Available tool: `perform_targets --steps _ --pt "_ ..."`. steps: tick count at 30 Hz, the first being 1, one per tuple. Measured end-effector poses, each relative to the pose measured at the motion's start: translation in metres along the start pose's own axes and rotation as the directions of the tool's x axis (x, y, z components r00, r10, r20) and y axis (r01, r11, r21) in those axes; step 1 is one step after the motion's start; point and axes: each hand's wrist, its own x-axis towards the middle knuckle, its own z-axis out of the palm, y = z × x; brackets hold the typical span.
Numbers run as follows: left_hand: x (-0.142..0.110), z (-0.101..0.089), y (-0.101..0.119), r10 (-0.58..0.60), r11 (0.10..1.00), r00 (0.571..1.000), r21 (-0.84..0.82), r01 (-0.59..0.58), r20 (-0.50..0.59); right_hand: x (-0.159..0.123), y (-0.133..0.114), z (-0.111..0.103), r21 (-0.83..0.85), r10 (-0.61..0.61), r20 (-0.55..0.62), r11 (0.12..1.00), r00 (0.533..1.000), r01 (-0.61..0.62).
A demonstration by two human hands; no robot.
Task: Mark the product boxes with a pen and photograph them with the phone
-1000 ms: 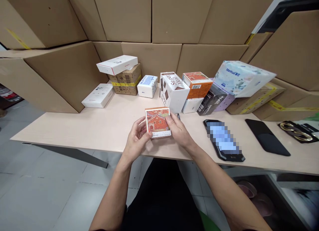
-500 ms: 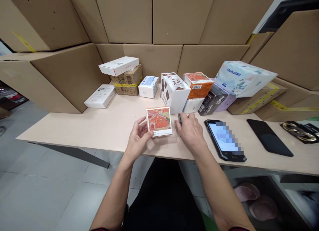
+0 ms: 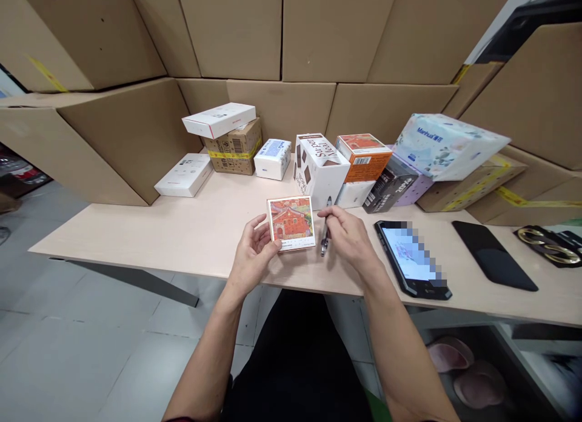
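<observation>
My left hand [image 3: 251,252] grips the left side of a small box with a red building picture [image 3: 291,222], tilted up off the light wooden table [image 3: 182,234] near its front edge. Just right of the box, my right hand [image 3: 350,240] pinches a dark pen [image 3: 324,239], tip pointing down toward the table. A white box with brown squares [image 3: 318,167] stands right behind the pen.
Along the back stand an orange box [image 3: 362,156], a tissue pack [image 3: 448,145], a black box [image 3: 391,188], a small white-and-blue box [image 3: 271,158] and white flat boxes [image 3: 185,174]. A phone with a lit screen [image 3: 411,258] and a dark pad [image 3: 495,254] lie right. Cardboard cartons [image 3: 273,34] wall the table.
My right hand left the pictured box, reached right to the table, and has picked up the pen. The left hand keeps the box.
</observation>
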Motion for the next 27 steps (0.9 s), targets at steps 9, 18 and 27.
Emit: perform_targets --steps 9,18,27 --pt "-0.002 0.000 0.000 0.000 1.000 0.999 0.010 0.000 -0.032 0.003 -0.001 0.008 0.539 -0.060 -0.351 0.804 0.935 0.253" --pt "-0.016 0.015 0.005 0.303 0.921 0.943 0.297 -0.253 -0.139 -0.007 -0.012 0.012 0.584 -0.114 -0.319 0.758 0.941 0.290" --pt "-0.013 0.028 -0.012 0.637 0.559 0.769 0.722 -0.407 -0.060 -0.011 -0.011 0.017 0.468 -0.184 -0.163 0.851 0.969 0.240"
